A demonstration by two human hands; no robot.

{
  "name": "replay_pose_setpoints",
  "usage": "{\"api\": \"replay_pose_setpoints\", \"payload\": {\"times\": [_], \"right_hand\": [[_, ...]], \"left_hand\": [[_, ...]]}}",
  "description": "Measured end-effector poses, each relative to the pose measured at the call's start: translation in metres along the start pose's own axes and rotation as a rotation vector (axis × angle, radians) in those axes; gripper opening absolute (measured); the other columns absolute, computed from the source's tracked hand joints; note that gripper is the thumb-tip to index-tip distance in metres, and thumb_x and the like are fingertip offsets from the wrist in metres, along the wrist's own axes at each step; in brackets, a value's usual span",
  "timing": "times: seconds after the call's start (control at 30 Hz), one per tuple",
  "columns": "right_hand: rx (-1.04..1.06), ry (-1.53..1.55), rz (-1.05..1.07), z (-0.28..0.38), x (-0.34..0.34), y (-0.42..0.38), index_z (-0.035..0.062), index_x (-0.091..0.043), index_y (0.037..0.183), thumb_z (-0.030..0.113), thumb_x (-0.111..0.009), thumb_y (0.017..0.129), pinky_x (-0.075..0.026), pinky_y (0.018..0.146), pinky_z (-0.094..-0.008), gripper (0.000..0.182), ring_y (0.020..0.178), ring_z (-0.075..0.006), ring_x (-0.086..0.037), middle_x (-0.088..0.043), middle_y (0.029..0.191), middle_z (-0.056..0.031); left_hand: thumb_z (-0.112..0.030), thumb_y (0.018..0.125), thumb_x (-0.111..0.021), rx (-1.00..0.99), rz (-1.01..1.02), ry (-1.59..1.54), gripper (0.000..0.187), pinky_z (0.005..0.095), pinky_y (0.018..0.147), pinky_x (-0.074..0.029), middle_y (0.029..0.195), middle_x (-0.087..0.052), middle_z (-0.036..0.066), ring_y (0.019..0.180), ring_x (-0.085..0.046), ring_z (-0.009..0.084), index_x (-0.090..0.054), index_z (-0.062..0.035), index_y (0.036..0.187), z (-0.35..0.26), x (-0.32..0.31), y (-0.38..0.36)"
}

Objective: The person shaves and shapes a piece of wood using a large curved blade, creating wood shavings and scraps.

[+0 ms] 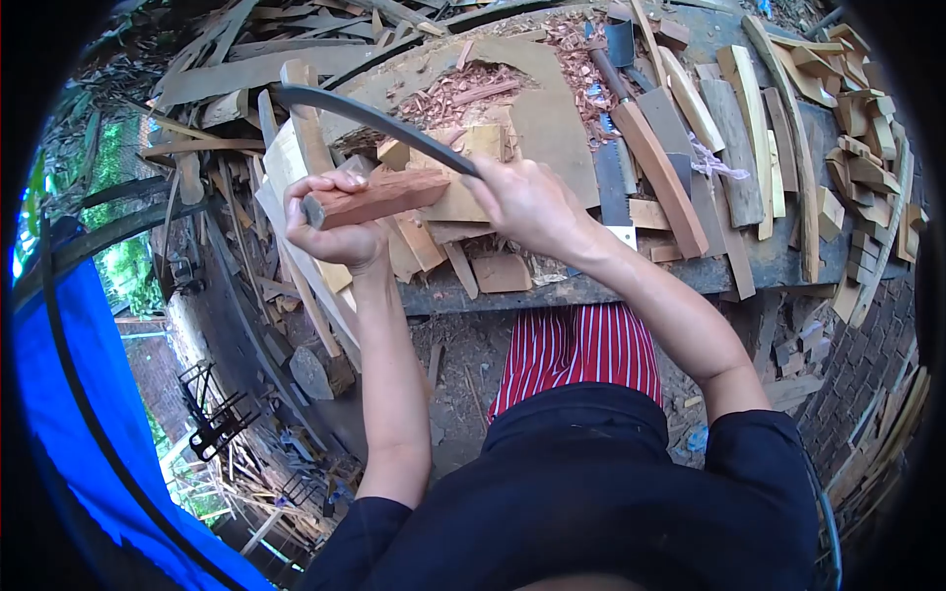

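- With the left hand (333, 225), grips a reddish wood block (386, 197) near its grey end, palm below and to the outer side, wrist bent and forearm rising steeply from the elbow.
- Curls the left fingers (338, 183) over the top of the block, pinching it firmly against the palm.
- With the right hand (522, 197), holds the near end of a dark curved blade (379, 120), back of the hand turned upward, forearm slanting in from the right, elbow bent and held out wide.
- Closes the right fingers into a fist; cannot tell how each one lies, hidden as they are beneath the hand.
- Holds the block above the near part of the tabletop (448, 299), nearly level, far end close to the right hand and seemingly against a pale wood block (471, 201), though contact is hard to judge from above.
- Angles the blade over the block, up and away to the left, tip well past the left hand.
- Has reddish shavings (483, 87) and a flat brown board (554, 143) beyond the hands.
- Has a saw (613, 187) and a reddish curved wood piece (662, 182) to the right of the right hand.
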State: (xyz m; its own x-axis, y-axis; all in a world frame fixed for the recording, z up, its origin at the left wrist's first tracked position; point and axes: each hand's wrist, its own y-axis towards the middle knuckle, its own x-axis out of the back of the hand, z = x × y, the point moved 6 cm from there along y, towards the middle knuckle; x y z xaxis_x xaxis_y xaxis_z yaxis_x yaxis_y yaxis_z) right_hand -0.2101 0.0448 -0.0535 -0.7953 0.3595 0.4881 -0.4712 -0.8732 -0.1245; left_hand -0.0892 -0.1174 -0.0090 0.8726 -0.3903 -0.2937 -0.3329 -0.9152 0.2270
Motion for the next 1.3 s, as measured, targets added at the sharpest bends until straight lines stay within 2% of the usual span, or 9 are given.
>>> {"api": "replay_pose_setpoints", "payload": {"times": [0.13, 0.23, 0.43, 0.67, 0.73, 0.9, 1.0, 1.13, 1.3], "right_hand": [[0.11, 0.08, -0.144, 0.017, 0.005, -0.008, 0.0012, -0.05, 0.099, 0.017, -0.052, 0.094, -0.048, 0.056, -0.0535, 0.017, 0.065, -0.0449, -0.062, -0.059, 0.064, -0.0252], [-0.037, -0.096, 0.025, -0.062, -0.046, -0.02, 0.0012, -0.051, 0.098, 0.02, -0.05, 0.094, -0.05, 0.059, -0.0542, 0.019, 0.068, -0.0449, -0.063, -0.062, 0.068, -0.0251], [-0.066, -0.169, 0.129, -0.064, -0.045, 0.0, 0.0006, -0.053, 0.095, 0.022, -0.048, 0.094, -0.051, 0.066, -0.054, 0.023, 0.076, -0.0442, -0.064, -0.064, 0.075, -0.0257], [-0.012, -0.099, 0.059, -0.024, -0.028, 0.002, 0.0005, -0.052, 0.094, 0.022, -0.05, 0.095, -0.049, 0.063, -0.0528, 0.021, 0.07, -0.045, -0.062, -0.063, 0.074, -0.0253], [-0.002, -0.043, 0.069, 0.009, -0.017, -0.001, 0.0004, -0.052, 0.095, 0.02, -0.051, 0.094, -0.05, 0.061, -0.0517, 0.02, 0.069, -0.0443, -0.063, -0.063, 0.074, -0.025], [0.345, 0.143, -0.267, 0.057, 0.014, -0.019, -0.0019, -0.049, 0.099, 0.018, -0.051, 0.093, -0.05, 0.059, -0.0507, 0.021, 0.066, -0.0442, -0.063, -0.062, 0.069, -0.025], [0.025, -0.172, 0.13, -0.007, -0.04, -0.022, -0.0023, -0.047, 0.101, 0.018, -0.05, 0.093, -0.051, 0.059, -0.051, 0.022, 0.067, -0.0452, -0.063, -0.062, 0.07, -0.0257], [0.019, -0.191, 0.062, -0.056, -0.056, -0.014, -0.0013, -0.049, 0.097, 0.01, -0.049, 0.088, -0.051, 0.053, -0.0516, 0.015, 0.062, -0.0428, -0.064, -0.063, 0.068, -0.0241], [0.144, -0.042, -0.004, 0.013, -0.013, -0.011, -0.0025, -0.05, 0.104, 0.016, -0.052, 0.092, -0.049, 0.056, -0.0506, 0.022, 0.062, -0.0435, -0.062, -0.059, 0.063, -0.0236]], "left_hand": [[-0.037, 0.09, -0.031, -0.049, -0.001, 0.004, 0.036, 0.0338, 0.059, -0.044, 0.059, -0.051, 0.01, 0.056, -0.051, 0.0207, -0.047, -0.006, 0.08, -0.003, 0.007, -0.002], [-0.037, 0.089, -0.031, -0.034, -0.001, 0.016, 0.035, 0.0336, 0.058, -0.044, 0.06, -0.05, 0.009, 0.056, -0.05, 0.0194, -0.046, -0.0063, 0.079, -0.002, 0.005, -0.002], [-0.033, 0.089, -0.031, -0.04, 0.016, 0.027, 0.032, 0.0342, 0.065, -0.045, 0.065, -0.052, 0.011, 0.063, -0.052, 0.0197, -0.046, -0.0066, 0.08, -0.004, -0.001, -0.004], [-0.023, 0.089, -0.032, 0.079, -0.118, -0.012, 0.027, 0.0348, 0.076, -0.044, 0.074, -0.051, 0.008, 0.071, -0.051, 0.0199, -0.048, -0.0067, 0.076, -0.014, 0.003, -0.016], [-0.023, 0.089, -0.032, -0.075, -0.273, 0.111, 0.026, 0.0332, 0.076, -0.043, 0.075, -0.05, 0.007, 0.074, -0.05, 0.0185, -0.048, -0.0072, 0.075, -0.017, -0.006, -0.024], [-0.023, 0.088, -0.036, -0.139, -0.456, 0.157, 0.017, 0.0312, 0.076, -0.04, 0.08, -0.043, 0.003, 0.08, -0.047, 0.0148, -0.045, -0.0088, 0.086, -0.02, -0.003, -0.03], [-0.023, 0.088, -0.037, -0.126, -0.45, 0.126, 0.016, 0.032, 0.075, -0.04, 0.079, -0.042, 0.002, 0.079, -0.047, 0.0141, -0.045, -0.0097, 0.085, -0.016, 0.008, -0.022], [-0.024, 0.087, -0.037, -0.112, -0.486, 0.175, 0.016, 0.0312, 0.076, -0.038, 0.079, -0.04, 0.0, 0.078, -0.045, 0.0131, -0.043, -0.0109, 0.081, -0.017, 0.001, -0.01], [-0.025, 0.087, -0.036, -0.14, -0.45, 0.135, 0.018, 0.03, 0.075, -0.036, 0.079, -0.039, 0.0, 0.077, -0.043, 0.0126, -0.043, -0.0107, 0.078, -0.015, 0.004, -0.011]]}}
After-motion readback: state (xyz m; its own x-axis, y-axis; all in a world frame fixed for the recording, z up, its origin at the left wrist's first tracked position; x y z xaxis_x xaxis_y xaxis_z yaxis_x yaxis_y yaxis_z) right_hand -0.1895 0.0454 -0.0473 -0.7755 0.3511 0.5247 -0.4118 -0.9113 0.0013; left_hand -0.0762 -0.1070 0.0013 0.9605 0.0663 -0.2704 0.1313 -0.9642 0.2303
